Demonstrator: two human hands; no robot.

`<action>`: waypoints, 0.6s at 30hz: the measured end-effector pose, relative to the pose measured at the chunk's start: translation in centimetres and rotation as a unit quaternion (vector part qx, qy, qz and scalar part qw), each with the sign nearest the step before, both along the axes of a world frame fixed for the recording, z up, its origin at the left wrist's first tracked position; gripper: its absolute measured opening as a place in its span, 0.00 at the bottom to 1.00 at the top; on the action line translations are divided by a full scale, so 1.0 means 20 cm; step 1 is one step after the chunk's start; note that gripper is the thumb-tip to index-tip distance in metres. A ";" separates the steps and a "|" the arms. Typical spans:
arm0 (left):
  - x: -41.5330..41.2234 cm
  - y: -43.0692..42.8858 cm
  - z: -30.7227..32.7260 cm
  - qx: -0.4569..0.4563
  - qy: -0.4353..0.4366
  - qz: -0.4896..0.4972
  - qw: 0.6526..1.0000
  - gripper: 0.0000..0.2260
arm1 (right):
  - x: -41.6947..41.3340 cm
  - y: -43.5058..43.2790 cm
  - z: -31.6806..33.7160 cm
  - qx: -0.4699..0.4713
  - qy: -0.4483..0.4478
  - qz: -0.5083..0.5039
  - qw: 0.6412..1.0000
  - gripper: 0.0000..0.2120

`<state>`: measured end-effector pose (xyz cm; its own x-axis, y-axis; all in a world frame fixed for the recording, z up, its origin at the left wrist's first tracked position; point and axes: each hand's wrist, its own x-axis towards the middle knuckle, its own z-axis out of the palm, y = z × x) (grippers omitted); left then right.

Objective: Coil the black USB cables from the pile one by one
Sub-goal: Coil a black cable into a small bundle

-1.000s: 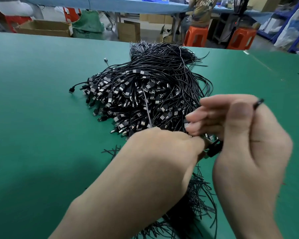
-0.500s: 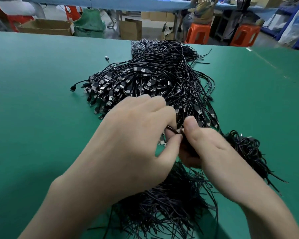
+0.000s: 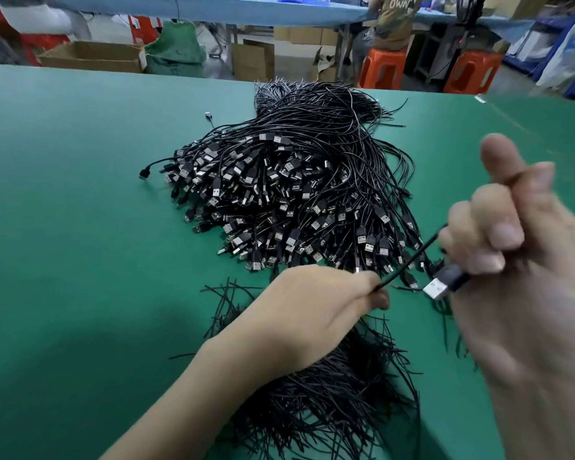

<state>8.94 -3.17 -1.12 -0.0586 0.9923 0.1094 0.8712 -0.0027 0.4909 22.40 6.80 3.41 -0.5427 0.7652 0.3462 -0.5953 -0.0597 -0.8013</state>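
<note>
On the green surface (image 3: 63, 210) lay the pile (image 3: 296, 194) of black USB cables. The left hand (image 3: 312, 310) pinched one cable (image 3: 409, 260), stretched taut up to the right hand (image 3: 518, 277), which gripped its plug end (image 3: 440, 287) above the surface.

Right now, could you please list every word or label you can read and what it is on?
"OWN": on the back of a shirt in the background; the line above it is cut off.
Pile of USB cables, cardboard boxes: no text readable.

Cable pile (image 3: 289, 194) ahead; bare mat (image 3: 80, 194) leftward.
</note>
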 end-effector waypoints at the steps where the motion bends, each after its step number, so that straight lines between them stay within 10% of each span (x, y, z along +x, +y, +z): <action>1: -0.01 -0.01 0.02 0.029 -0.021 0.007 0.999 0.19 | 0.01 0.02 0.00 0.031 -0.011 -0.060 0.998 0.16; 8: -0.04 -0.06 0.11 0.155 0.083 -0.021 0.984 0.19 | -0.04 0.01 -0.08 0.213 -0.080 -0.204 0.952 0.15; 13: -0.09 -0.09 0.15 0.278 0.100 0.026 0.955 0.13 | -0.07 -0.04 -0.16 0.404 -0.345 -0.221 0.818 0.15; 18: -0.19 -0.10 0.14 0.331 -0.025 0.068 0.941 0.15 | -0.08 -0.08 -0.14 0.170 -0.312 0.162 0.921 0.25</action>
